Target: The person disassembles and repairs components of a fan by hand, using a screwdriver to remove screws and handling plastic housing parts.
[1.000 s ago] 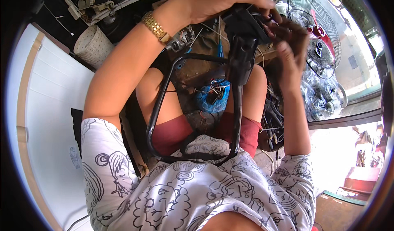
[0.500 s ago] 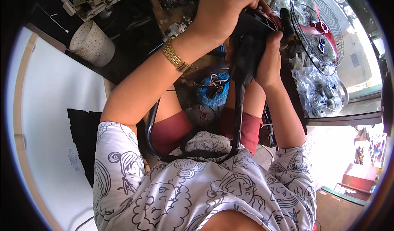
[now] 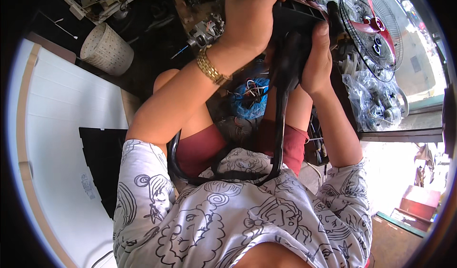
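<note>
A black plastic housing (image 3: pixel 301 12) on a bent black tube frame (image 3: pixel 280 134) is held up in front of me. The frame's looped end rests against my shirt and lap. My right hand (image 3: pixel 316 61) wraps the housing's right side, its thumb along the edge. At the housing's upper left, my left hand (image 3: pixel 251 18) has its fingers curled in over the far rim. What those fingertips hold is hidden by the hand and the picture's top edge. A gold watch (image 3: pixel 212 67) circles my left wrist.
Beyond my knees lies a blue plastic bag (image 3: pixel 250 101) with wires. A metal motor (image 3: pixel 205 32) sits farther off, left of it. To the right are a fan with red blades (image 3: pixel 373 25) and a clear bag of parts (image 3: pixel 376 101). A white perforated bin (image 3: pixel 105 49) stands at left.
The housing has tilted, and more of its ribbed top shows. My left hand has shifted slightly left and nearer, while my right hand keeps its hold. The whole view has shifted a little.
</note>
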A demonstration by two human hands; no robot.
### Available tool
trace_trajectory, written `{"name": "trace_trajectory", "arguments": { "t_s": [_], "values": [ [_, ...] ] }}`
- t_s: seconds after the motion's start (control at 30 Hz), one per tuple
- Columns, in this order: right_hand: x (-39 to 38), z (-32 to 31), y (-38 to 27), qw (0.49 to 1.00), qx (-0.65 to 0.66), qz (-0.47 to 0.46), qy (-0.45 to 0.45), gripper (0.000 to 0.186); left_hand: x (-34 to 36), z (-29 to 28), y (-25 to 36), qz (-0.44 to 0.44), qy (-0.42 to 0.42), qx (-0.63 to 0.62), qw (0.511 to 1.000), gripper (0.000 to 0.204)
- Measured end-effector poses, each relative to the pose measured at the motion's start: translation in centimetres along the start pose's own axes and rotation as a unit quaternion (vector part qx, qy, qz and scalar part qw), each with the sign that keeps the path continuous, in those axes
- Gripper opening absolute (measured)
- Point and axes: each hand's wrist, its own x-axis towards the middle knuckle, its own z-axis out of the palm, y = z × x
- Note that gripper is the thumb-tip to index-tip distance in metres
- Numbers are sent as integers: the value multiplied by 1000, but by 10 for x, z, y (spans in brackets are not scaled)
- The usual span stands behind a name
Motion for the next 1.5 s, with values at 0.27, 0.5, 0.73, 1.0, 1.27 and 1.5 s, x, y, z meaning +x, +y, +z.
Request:
{"name": "trace_trajectory", "arguments": {
  "t_s": [0.27, 0.5, 0.73, 1.0, 1.27, 1.5],
  "values": [
    [-7, 3, 5, 998, 21, 19, 49, 58, 9, 5, -6, -19, -57, 108, 992, 30],
    [-4, -13, 11, 997, 15, 72, -11, 55, 16, 2, -2, -33, -98, 142, 984, 30],
    [-7, -13, 32, 986, -120, 28, 115, 61, 33, 26, -3, -79, -203, 167, 961, 29],
    [-7, -13, 31, 985, 22, -74, 155, 56, 17, 19, -15, -17, -128, 93, 987, 31],
    [-5, -7, 30, 987, 6, -34, 155, 57, 8, 14, -13, 12, -55, 104, 993, 34],
    [4, -8, 21, 998, -13, -4, 59, 44, 1, 3, -2, 60, -12, 95, 994, 35]
  ]
}}
